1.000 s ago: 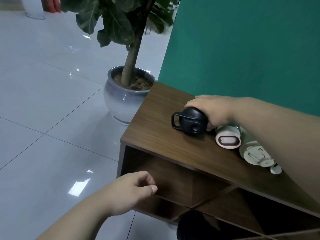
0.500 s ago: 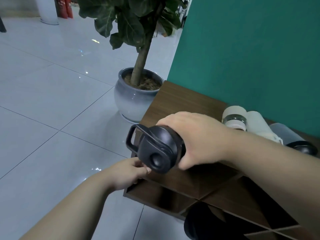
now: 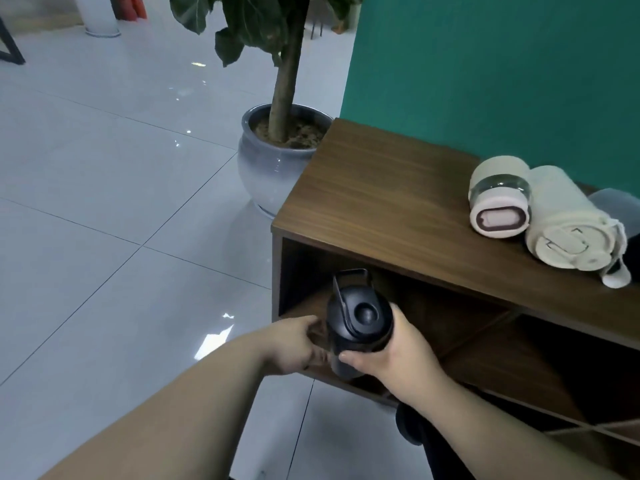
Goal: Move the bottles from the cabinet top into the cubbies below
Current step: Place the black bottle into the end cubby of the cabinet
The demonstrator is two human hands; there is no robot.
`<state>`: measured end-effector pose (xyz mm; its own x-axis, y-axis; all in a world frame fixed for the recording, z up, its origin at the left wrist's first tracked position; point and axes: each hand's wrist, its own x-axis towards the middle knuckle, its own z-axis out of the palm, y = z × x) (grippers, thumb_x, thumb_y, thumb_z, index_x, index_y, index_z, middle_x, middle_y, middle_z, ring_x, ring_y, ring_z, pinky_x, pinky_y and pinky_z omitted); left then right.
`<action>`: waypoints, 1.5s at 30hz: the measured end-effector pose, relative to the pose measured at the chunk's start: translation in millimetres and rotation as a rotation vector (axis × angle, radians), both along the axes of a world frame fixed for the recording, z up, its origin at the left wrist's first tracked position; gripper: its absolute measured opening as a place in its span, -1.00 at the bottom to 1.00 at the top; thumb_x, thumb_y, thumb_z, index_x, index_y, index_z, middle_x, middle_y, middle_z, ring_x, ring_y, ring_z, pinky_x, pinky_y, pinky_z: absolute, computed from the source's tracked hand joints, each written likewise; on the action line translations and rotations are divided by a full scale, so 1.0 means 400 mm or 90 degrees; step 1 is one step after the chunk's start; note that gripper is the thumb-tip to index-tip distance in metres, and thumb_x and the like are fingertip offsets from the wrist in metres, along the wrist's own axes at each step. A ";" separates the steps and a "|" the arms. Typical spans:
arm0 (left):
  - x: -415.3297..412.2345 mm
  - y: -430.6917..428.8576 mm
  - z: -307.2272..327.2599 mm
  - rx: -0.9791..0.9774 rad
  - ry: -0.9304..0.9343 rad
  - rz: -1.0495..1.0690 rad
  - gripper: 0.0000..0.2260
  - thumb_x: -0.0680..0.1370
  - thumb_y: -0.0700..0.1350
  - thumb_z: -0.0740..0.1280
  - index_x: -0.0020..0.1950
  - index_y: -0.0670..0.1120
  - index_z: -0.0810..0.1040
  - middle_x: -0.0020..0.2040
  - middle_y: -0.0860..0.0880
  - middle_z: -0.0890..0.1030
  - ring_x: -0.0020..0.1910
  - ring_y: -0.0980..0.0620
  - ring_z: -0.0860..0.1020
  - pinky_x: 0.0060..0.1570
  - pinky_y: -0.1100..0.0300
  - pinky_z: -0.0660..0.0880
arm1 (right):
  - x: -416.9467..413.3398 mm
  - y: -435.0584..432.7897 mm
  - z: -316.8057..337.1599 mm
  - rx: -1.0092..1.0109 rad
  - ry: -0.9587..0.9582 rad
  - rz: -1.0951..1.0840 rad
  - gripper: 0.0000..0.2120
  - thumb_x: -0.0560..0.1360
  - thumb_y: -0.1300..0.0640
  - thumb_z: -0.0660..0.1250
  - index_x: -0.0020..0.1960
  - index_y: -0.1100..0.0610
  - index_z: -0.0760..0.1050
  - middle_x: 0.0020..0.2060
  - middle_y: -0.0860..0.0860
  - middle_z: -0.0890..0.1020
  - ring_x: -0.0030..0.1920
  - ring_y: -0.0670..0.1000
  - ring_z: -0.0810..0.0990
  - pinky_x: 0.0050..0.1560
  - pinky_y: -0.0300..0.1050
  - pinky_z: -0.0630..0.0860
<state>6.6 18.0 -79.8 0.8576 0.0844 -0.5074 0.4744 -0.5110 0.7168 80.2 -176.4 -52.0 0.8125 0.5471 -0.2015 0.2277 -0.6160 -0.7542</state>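
1. Wooden cabinet [image 3: 381, 199]: it is standing against a green wall [image 3: 485, 64], its open cubbies facing the camera. The upper-left cubby [image 3: 304, 271] is showing no bottle inside; the other cubbies are too dark to judge.
2. Potted plant [image 3: 280, 157]: it is standing on the tiled floor [image 3: 104, 202] just beside the cabinet's left end, clear of the cubby mouth and not obstructing.
3. Bottles remaining on top: a cream bottle [image 3: 568, 230] and a shorter cup with a pink lid [image 3: 498, 199] are lying on their sides, touching each other, near the right end. A further translucent item at the frame edge is too cropped to identify.
4. Black bottle [image 3: 358, 323]: it is being held upright at the mouth of the upper-left cubby, lid and carry loop uppermost.
5. Right hand [image 3: 391, 355]: its grip is closing around the black bottle's body from the right.
6. Left hand [image 3: 298, 344]: its fingers are pressing against the bottle's left side, steadying it.
7. Progress, as judged: the first bottle is about to be placed; at least two are awaiting transfer. The cubby's top edge is sitting close above the loop, so the bottle may need tilting.
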 end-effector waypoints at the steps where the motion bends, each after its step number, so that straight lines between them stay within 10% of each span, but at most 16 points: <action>1: 0.009 0.001 -0.020 0.005 0.000 0.006 -0.51 0.49 0.04 0.51 0.38 -0.01 0.52 0.16 0.05 0.62 -0.05 0.03 0.58 0.12 0.09 0.61 | 0.010 0.014 -0.028 0.009 -0.002 -0.032 -0.05 -0.03 -0.25 0.60 0.32 -0.05 0.46 0.19 -0.11 0.67 0.25 -0.07 0.62 0.25 -0.11 0.56; 7: 0.080 0.009 -0.107 0.029 -0.065 0.141 -0.72 0.51 -0.04 0.48 0.15 -0.05 0.51 -0.06 0.08 0.66 -0.09 0.01 0.63 -0.06 0.15 0.55 | 0.077 0.122 -0.128 0.103 0.053 -0.146 -0.20 0.15 0.09 0.73 0.30 0.02 0.44 0.08 -0.12 0.62 0.15 -0.10 0.59 0.01 -0.40 0.39; 24: 0.130 0.031 -0.249 0.152 -0.106 0.255 -0.66 0.47 0.05 0.46 0.17 0.03 0.47 0.08 -0.01 0.66 -0.01 -0.11 0.65 -0.01 -0.08 0.64 | 0.117 0.204 -0.242 0.144 0.121 -0.177 -0.25 0.20 0.17 0.69 0.30 -0.02 0.45 0.12 -0.17 0.65 0.15 -0.15 0.62 0.17 -0.30 0.46; 29: 0.134 0.025 -0.271 0.199 -0.095 0.254 -0.65 0.45 -0.02 0.46 0.19 0.03 0.46 0.12 -0.03 0.63 0.01 -0.16 0.64 -0.03 -0.06 0.62 | 0.121 0.197 -0.269 0.114 0.122 -0.163 -0.34 0.28 0.27 0.51 0.32 -0.04 0.44 0.20 -0.09 0.65 0.22 -0.08 0.61 0.31 -0.07 0.51; 37: 0.134 0.011 -0.305 0.235 -0.093 0.283 -0.70 0.46 0.03 0.50 0.08 0.01 0.49 0.08 0.00 0.62 0.00 -0.12 0.64 -0.02 -0.08 0.63 | 0.133 0.171 -0.297 0.005 0.173 -0.131 -0.62 0.51 0.46 0.24 0.19 0.07 0.43 0.01 -0.14 0.58 -0.06 -0.23 0.55 0.10 -0.23 0.53; 45: 0.139 0.018 -0.331 0.248 -0.092 0.283 -0.72 0.48 0.02 0.52 0.05 -0.04 0.51 0.07 -0.04 0.62 -0.02 -0.17 0.62 -0.05 -0.08 0.62 | 0.123 0.182 -0.311 -0.025 0.139 -0.169 -0.66 0.45 0.33 0.32 0.17 0.10 0.44 0.13 0.13 0.65 0.19 0.19 0.62 0.26 0.28 0.54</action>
